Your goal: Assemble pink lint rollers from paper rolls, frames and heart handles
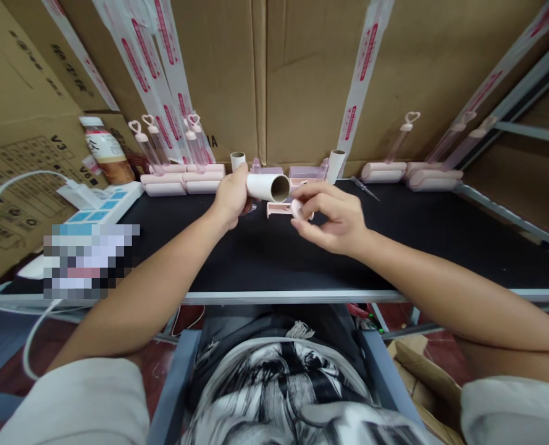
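My left hand is closed around a white cardboard tube, held sideways above the black table with its hollow end facing right. Just right of that opening, my right hand pinches a small pale pink round cap between thumb and fingers. The cap and the tube look close but apart. Beneath and behind the hands lies a pink open-framed holder, partly hidden by my right fingers. Two more white tubes stand upright at the back, one on the left and one on the right.
Pink bases with clear heart-topped stems stand at the back left and back right. A screwdriver lies right of centre. A drink bottle, a power strip with white cables and a blurred-out item occupy the left. Cardboard walls the back.
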{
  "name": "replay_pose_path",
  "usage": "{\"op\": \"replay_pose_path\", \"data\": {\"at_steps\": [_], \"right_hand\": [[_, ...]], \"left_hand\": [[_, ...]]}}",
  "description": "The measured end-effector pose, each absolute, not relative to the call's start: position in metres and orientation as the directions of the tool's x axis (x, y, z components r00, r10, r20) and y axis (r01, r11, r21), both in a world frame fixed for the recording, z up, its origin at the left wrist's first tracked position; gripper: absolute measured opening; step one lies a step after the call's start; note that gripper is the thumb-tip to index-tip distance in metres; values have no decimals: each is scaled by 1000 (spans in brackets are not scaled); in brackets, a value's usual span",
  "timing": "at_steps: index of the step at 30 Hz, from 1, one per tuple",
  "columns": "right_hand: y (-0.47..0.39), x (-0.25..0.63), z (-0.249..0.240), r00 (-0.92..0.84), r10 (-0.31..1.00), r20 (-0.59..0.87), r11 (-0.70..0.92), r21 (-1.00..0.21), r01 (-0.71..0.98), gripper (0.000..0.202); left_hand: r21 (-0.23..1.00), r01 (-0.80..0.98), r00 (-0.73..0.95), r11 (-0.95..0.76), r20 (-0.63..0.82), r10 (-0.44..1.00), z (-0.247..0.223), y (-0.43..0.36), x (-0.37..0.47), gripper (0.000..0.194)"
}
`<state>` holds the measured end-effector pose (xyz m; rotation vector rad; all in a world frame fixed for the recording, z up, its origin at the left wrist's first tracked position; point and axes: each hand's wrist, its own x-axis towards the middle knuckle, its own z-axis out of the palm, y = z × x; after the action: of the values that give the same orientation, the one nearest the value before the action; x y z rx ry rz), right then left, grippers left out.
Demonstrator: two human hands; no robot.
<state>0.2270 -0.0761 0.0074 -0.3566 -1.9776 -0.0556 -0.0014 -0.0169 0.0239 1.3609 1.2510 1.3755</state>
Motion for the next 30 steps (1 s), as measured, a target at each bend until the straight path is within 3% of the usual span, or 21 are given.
{"op": "replay_pose_path", "data": {"at_steps": [5,10,18,25,30], "right_hand": [[-74,229,8,-276,128,952,938,-26,346,11],[-65,226,3,-303,70,951,923,53,382,14],[-66,230,3,-269,221,937,885,-77,458,23],[-66,231,1,-299,234,925,892,-81,445,24],[-64,237,0,-323,239,916,868,-52,493,53]], "left_hand": [[970,136,10,-203,203,979,17,-20,5,67],[988,147,50,-52,45,998,24,-41,16,69],[989,142,135,-36,16,991,26,-47,19,74],[995,104,127,8,-22,992,25,-47,20,70],[997,72,121,22,-31,992,26,-44,16,70]]}}
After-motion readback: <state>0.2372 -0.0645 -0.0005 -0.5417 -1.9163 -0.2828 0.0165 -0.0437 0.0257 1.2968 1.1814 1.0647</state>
